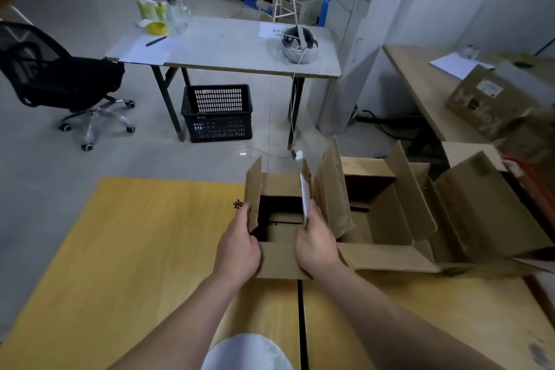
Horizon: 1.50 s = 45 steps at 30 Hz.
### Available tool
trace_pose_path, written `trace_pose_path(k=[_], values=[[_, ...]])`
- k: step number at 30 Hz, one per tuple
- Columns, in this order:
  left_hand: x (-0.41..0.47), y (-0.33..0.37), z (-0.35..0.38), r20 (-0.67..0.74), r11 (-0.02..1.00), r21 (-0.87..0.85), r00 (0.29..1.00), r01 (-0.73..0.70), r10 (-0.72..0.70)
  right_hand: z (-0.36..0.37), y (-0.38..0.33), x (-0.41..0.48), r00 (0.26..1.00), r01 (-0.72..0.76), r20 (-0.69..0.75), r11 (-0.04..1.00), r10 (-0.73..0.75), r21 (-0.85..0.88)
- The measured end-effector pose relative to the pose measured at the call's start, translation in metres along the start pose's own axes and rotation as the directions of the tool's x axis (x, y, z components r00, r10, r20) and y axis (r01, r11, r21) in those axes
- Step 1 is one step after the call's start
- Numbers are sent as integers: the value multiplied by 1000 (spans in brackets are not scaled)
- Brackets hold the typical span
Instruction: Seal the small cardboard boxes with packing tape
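Left hand (238,246): left flap of box (280,186) is gripped.
Right hand (315,245): right flap is gripped.
Box: open-topped, lower centre, at worktop (120,249) far edge.

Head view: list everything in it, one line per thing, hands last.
small cardboard box: one, brown, open, on the yellow table
large cardboard boxes: at least two, brown, open, right of the small one
yellow table: one, yellow, nearest the person
grey table: one, pale grey, across the floor
crate: one, black, under the grey table
office chair: one, black, far left
roll: one, yellow, perhaps tape, grey table's left end
headset: one, grey, grey table's right end
printed box: one, brown, desk at right
left hand: one, grips the small box's left flap
right hand: one, grips its right flap
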<state>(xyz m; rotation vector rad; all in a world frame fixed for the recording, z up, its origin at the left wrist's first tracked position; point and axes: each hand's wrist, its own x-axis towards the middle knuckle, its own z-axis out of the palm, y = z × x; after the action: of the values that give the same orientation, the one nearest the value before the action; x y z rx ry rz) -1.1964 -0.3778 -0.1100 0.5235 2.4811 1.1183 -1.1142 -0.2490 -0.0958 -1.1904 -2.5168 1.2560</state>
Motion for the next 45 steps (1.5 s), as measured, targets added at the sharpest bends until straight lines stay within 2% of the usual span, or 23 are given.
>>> trace_pose_path(k=[5, 12, 15, 18, 20, 24, 29, 37, 42, 45], values=[[3, 0, -5, 38, 999, 43, 999, -18, 17, 0, -4, -3, 999, -1, 35, 996, 4, -91], [-6, 8, -17, 7, 982, 167, 996, -92, 92, -8, -7, -22, 998, 65, -18, 995, -67, -71], [-14, 12, -21, -9, 969, 194, 987, -155, 160, -14, -11, -33, 987, 157, -1, 982, -158, -105], [-19, 14, -23, 7, 952, 222, 977, -209, 213, -19, -15, -43, 942, 335, 63, 919, -330, -209], [-20, 12, -23, 17, 957, 220, 981, -191, 192, -19, -20, -45, 918, 397, 102, 883, -384, -249], [-20, 6, -21, 24, 966, 202, 986, -164, 163, -12, -24, -46, 930, 366, 110, 840, -352, -400], [-22, -5, -18, 70, 947, 247, 978, -206, 195, -18, -33, -43, 961, 251, 66, 743, -269, -621], [-18, -9, -16, 92, 932, 317, 983, -178, 156, -30, -32, -42, 985, 167, 81, 719, -153, -674], [-16, -2, -20, 81, 924, 335, 983, -183, 165, -31, -43, -44, 991, 137, 110, 624, -81, -770], [-14, -1, -21, 86, 939, 272, 977, -211, 194, -29, -57, -42, 985, 148, 166, 662, -36, -735]])
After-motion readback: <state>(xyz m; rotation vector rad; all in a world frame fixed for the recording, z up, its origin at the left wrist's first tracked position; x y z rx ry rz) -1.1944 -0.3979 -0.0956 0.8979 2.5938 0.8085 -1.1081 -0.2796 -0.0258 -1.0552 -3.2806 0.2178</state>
